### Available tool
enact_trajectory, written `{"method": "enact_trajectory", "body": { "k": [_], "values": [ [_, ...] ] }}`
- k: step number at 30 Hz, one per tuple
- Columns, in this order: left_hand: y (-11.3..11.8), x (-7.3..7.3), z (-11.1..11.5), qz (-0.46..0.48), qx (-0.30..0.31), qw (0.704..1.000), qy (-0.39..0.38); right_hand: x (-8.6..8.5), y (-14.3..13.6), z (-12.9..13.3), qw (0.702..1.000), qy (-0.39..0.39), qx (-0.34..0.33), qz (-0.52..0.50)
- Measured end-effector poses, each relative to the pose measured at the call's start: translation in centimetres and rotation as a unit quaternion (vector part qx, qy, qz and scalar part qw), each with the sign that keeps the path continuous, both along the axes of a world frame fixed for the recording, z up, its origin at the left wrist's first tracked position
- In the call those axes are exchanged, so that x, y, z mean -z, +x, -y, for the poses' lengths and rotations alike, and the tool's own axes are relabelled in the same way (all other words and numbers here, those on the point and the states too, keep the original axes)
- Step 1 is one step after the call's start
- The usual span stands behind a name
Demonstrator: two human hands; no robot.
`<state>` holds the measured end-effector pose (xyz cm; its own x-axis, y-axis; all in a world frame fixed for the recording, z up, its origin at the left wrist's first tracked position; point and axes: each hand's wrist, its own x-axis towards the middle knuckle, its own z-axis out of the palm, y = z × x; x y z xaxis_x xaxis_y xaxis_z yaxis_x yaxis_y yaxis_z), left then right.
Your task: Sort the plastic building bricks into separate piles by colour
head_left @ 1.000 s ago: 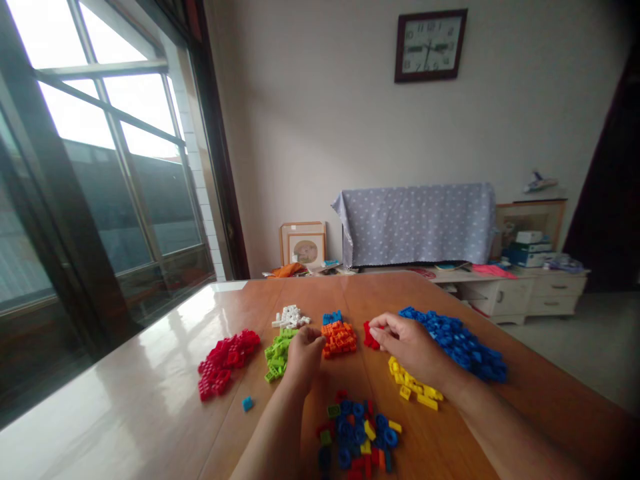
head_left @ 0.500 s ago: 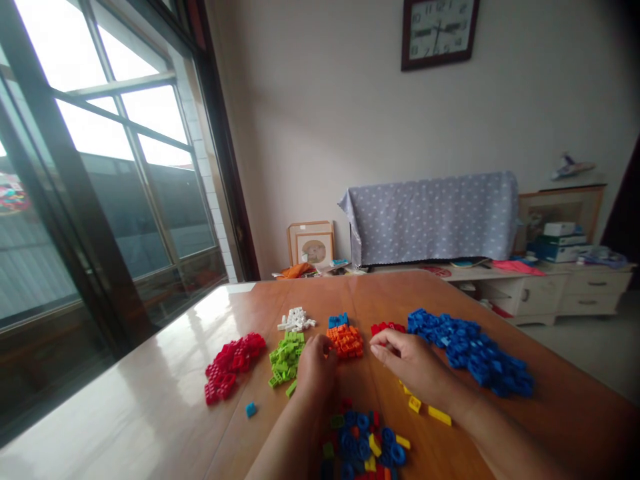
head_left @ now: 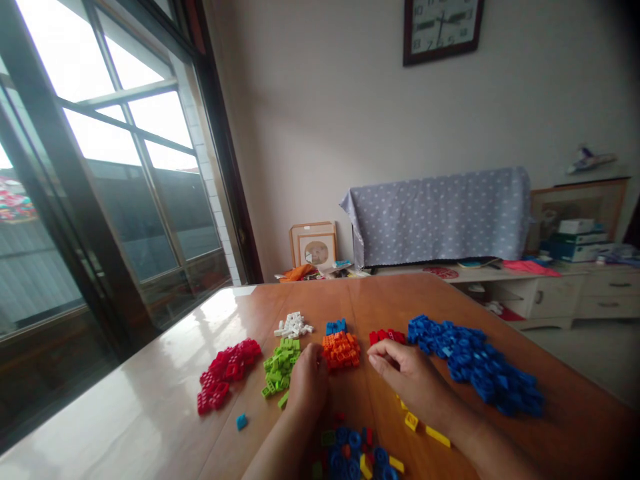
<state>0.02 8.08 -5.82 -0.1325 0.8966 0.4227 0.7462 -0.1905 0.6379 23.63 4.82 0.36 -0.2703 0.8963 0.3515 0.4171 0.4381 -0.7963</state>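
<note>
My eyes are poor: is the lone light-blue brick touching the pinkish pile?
Apart: the head view shows tabletop between light-blue brick and pinkish pile.

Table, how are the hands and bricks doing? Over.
Left hand beside green bricks, grip hidden. Right hand curled near small red pile. Mixed pile nearest, cut off by frame.

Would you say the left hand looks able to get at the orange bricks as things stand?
Very likely yes: the left hand is right by the orange bricks, and no other pile shows between them; the green bricks lie on the hand's other side.
</note>
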Motion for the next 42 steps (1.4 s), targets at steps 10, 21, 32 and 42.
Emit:
{"method": "enact_trajectory", "body": {
  "k": [10, 21, 32, 42],
  "values": [
    [0.1, -0.2, 0.7, 0.05, -0.011, 0.997, 0.05, 0.7, 0.1, 0.0, 0.999, 0.008, -0.009, 0.04],
    [0.1, -2.1, 1.9, 0.076, -0.041, 0.995, -0.045, 0.9, -0.1, 0.3, 0.996, 0.01, -0.028, 0.085],
    [0.7, -1.7, 1.8, 0.072, 0.029, 0.996, -0.04, 0.9, 0.6, 0.1, 0.995, 0.046, -0.006, 0.092],
    [0.5, -1.8, 1.9, 0.128, -0.018, 0.991, -0.045, 0.9, 0.3, 0.3, 0.994, 0.038, -0.018, 0.103]
  ]
}}
